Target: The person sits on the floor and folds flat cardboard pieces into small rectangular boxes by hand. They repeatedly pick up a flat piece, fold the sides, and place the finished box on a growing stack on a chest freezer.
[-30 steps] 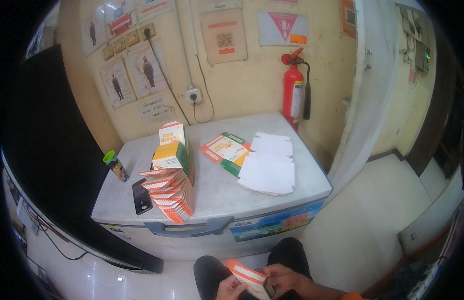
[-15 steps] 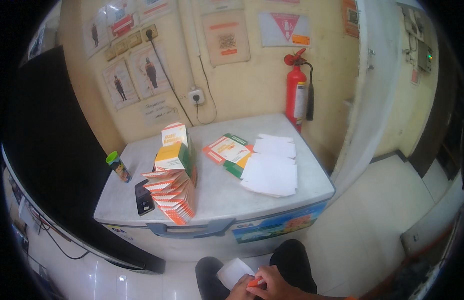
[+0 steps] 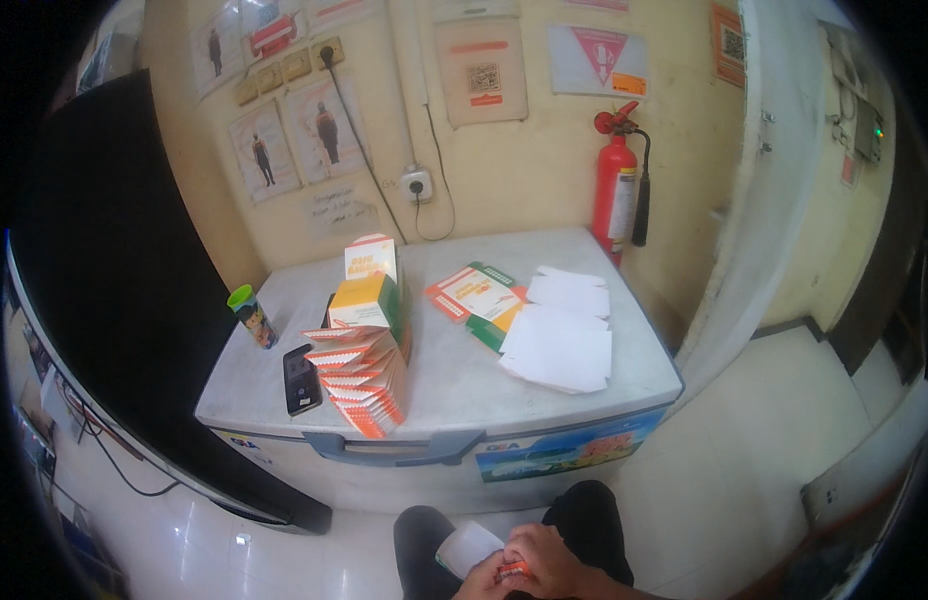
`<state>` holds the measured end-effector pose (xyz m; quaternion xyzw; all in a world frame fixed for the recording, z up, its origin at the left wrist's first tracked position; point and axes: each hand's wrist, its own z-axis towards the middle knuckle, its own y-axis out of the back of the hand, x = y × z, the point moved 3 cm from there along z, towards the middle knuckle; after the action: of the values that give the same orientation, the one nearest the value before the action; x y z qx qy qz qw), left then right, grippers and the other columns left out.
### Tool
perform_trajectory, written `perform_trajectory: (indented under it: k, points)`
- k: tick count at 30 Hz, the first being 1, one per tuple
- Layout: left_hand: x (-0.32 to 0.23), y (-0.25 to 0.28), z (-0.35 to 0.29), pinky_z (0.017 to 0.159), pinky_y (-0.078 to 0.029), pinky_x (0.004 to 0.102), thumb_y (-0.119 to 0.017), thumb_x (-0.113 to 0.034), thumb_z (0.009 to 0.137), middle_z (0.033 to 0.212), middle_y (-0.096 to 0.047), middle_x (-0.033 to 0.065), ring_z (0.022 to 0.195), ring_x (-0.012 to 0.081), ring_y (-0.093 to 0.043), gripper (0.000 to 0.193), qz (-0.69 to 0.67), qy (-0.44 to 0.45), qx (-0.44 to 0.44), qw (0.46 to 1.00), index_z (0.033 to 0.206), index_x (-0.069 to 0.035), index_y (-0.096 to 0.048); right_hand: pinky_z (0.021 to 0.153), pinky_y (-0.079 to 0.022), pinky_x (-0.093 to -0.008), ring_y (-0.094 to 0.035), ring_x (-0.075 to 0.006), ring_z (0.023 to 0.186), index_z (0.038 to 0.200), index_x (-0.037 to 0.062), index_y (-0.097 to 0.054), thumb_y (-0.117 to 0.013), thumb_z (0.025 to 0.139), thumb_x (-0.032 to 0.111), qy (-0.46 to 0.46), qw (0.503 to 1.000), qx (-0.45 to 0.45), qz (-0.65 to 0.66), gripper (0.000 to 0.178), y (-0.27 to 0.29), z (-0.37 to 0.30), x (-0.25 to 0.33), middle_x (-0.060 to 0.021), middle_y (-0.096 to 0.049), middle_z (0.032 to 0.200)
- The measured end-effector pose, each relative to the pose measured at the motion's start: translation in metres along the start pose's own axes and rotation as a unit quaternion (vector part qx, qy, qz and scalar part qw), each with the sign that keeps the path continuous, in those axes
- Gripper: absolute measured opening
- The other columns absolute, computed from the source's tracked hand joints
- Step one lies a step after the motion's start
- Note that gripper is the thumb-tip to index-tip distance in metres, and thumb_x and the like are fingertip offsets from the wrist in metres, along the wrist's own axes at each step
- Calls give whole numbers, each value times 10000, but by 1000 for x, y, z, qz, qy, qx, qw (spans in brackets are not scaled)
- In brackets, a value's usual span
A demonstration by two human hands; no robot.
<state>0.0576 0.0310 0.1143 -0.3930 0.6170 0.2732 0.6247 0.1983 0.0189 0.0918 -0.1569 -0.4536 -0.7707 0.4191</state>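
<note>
Low in the view, between my knees, a folding cardboard box [image 3: 468, 544] shows its white inside and a bit of orange edge. My left hand [image 3: 483, 580] is closed on its near side. Against it, my right hand [image 3: 541, 559] curls over the orange part with bent fingers. The box's underside and its lower parts are hidden by my hands. On the white chest freezer [image 3: 434, 400] ahead lie flat box blanks [image 3: 556, 345], white side up, beside a printed orange, yellow and green blank [image 3: 476, 299]. To the left stands a stack of folded boxes [image 3: 359, 375].
A phone [image 3: 302, 380] lies left of the stack, near a green-rimmed cup [image 3: 252, 317]. The freezer's grey handle [image 3: 394, 448] juts toward me. A red fire extinguisher [image 3: 614, 195] hangs at the back right. A dark cabinet-like panel [image 3: 104, 270] stands at the left.
The whole scene has shifted slightly right in view as my head turned. Both hands stay on the box, with my right hand a little further over its orange edge.
</note>
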Motion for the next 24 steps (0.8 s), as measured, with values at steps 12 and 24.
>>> perform_trajectory:
  k: [12,24]
  points:
    - [42,55,28,615,-514,250,-671,-46,961,856,-717,54,720,86,-638,105,-13,-36,-155,987,1011,36,-713,874,-528,-361,-639,-326,1031,1237,5,-631,-735,826,4,-122,984,-92,87,424,-16,-2,24,-181,-635,1186]
    - [21,43,30,724,-513,306,-586,-70,970,882,-695,132,782,189,-663,154,171,-161,-114,965,995,24,-706,832,-544,-377,-672,-334,963,1155,14,-635,-798,767,18,-174,955,-207,125,420,-52,-15,-16,-175,-660,1101]
